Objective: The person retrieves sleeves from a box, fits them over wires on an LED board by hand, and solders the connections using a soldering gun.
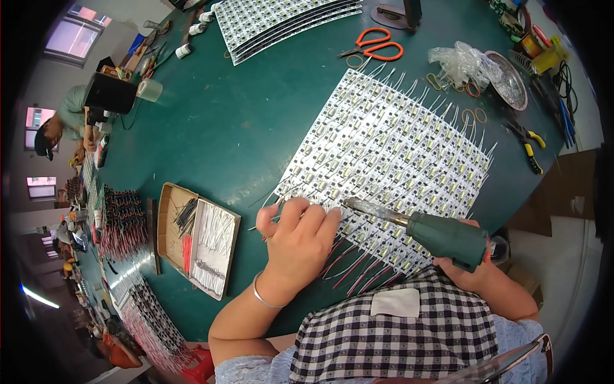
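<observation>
My right hand [462, 274] is wrapped round the dark green body of a soldering gun [441, 235]. Its long metal tip points left, at the lower left part of a white circuit board panel [390, 137]. Rows of small components cover this panel, and thin white wires stick out along its upper right side. Beside the tip, my left hand [299, 240] is closed, fingers bent at the panel's left corner, with a thin wire poking out past them. The fingertips are mostly hidden. Red, black and white wires [358, 272] hang off the near edge.
Left of my left hand lies an open cardboard box [165, 240] of cut wires. Orange-handled scissors [377, 46], stacked panels [281, 25], a plastic bag [464, 64], a metal dish [508, 80] and yellow-handled pliers [531, 144] lie beyond. Another person [73, 112] works at far left.
</observation>
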`<state>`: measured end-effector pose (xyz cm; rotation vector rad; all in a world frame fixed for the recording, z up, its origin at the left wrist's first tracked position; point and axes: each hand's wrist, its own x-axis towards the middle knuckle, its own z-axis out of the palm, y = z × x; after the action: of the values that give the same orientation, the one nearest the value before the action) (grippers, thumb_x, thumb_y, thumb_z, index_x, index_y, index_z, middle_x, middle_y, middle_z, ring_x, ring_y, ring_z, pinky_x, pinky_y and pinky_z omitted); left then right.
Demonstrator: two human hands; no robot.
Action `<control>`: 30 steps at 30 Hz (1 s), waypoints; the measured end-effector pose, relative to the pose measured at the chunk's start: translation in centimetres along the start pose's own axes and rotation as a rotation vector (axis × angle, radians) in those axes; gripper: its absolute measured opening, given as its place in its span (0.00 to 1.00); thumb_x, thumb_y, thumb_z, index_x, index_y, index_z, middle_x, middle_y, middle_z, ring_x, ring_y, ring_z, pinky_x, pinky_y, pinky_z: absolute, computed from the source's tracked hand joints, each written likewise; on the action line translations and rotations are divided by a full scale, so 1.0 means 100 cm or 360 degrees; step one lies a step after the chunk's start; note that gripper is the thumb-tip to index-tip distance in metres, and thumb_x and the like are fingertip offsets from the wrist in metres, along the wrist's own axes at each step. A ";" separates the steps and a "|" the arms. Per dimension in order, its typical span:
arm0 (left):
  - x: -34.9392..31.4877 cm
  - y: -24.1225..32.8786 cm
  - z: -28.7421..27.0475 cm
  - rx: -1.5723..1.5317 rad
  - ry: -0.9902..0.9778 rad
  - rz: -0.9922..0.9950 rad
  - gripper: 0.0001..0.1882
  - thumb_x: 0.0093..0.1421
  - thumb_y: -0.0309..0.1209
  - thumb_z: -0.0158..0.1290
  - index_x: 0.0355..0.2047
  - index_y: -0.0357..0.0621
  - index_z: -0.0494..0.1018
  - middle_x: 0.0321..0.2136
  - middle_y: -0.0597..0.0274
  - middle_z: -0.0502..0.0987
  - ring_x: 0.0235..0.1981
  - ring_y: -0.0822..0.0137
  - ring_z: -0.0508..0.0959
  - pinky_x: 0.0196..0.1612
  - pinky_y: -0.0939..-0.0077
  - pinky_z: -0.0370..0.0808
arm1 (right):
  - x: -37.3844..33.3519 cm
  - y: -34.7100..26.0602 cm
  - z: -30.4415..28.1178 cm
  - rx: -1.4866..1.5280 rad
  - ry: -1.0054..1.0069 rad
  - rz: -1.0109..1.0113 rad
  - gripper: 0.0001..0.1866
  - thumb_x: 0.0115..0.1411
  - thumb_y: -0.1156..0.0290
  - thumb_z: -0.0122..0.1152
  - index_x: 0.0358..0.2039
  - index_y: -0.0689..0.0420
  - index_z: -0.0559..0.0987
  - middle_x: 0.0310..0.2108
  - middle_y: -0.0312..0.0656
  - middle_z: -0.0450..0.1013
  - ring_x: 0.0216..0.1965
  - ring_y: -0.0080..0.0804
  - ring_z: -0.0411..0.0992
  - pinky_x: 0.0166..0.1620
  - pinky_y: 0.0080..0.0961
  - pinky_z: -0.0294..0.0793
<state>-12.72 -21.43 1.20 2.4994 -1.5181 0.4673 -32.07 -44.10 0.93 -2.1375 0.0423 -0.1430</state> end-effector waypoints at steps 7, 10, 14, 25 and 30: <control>0.001 0.004 0.003 0.0009 -0.0043 -0.0012 0.07 0.46 0.29 0.51 0.27 0.55 0.75 0.21 0.74 0.65 0.34 0.74 0.69 0.46 0.61 0.52 | 0.000 -0.004 0.005 0.0127 0.0150 0.0110 0.18 0.44 0.77 0.67 0.37 0.61 0.75 0.40 0.48 0.72 0.43 0.41 0.71 0.45 0.33 0.71; 0.001 0.004 0.004 0.0008 -0.0033 -0.0013 0.06 0.46 0.29 0.51 0.27 0.54 0.75 0.21 0.74 0.65 0.34 0.74 0.69 0.46 0.61 0.52 | 0.006 -0.006 0.003 0.0041 0.0037 0.0032 0.16 0.44 0.77 0.67 0.36 0.60 0.76 0.40 0.47 0.72 0.42 0.42 0.71 0.44 0.32 0.71; 0.002 0.004 0.005 0.0012 -0.0030 -0.0018 0.06 0.46 0.29 0.51 0.27 0.54 0.75 0.21 0.74 0.65 0.34 0.74 0.69 0.46 0.61 0.52 | 0.010 -0.010 0.003 -0.0052 0.0035 -0.0025 0.15 0.44 0.76 0.67 0.35 0.59 0.77 0.39 0.46 0.73 0.39 0.41 0.72 0.44 0.31 0.72; 0.002 0.005 0.004 0.0006 -0.0064 -0.0019 0.06 0.47 0.29 0.50 0.27 0.54 0.74 0.21 0.74 0.65 0.34 0.73 0.69 0.46 0.62 0.52 | -0.009 0.001 0.005 0.0079 -0.0003 0.0173 0.19 0.44 0.74 0.66 0.39 0.61 0.76 0.39 0.46 0.73 0.41 0.41 0.72 0.45 0.32 0.70; 0.001 0.006 0.003 0.0015 -0.0085 -0.0020 0.07 0.47 0.29 0.50 0.28 0.54 0.75 0.22 0.74 0.66 0.34 0.73 0.69 0.46 0.62 0.52 | -0.019 0.001 0.007 0.0306 0.0211 0.0397 0.19 0.43 0.74 0.66 0.39 0.60 0.76 0.40 0.46 0.73 0.43 0.42 0.70 0.45 0.33 0.70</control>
<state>-13.12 -21.87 0.99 2.5466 -1.5214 0.4100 -33.92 -43.42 0.32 -1.9102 0.3575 -0.1361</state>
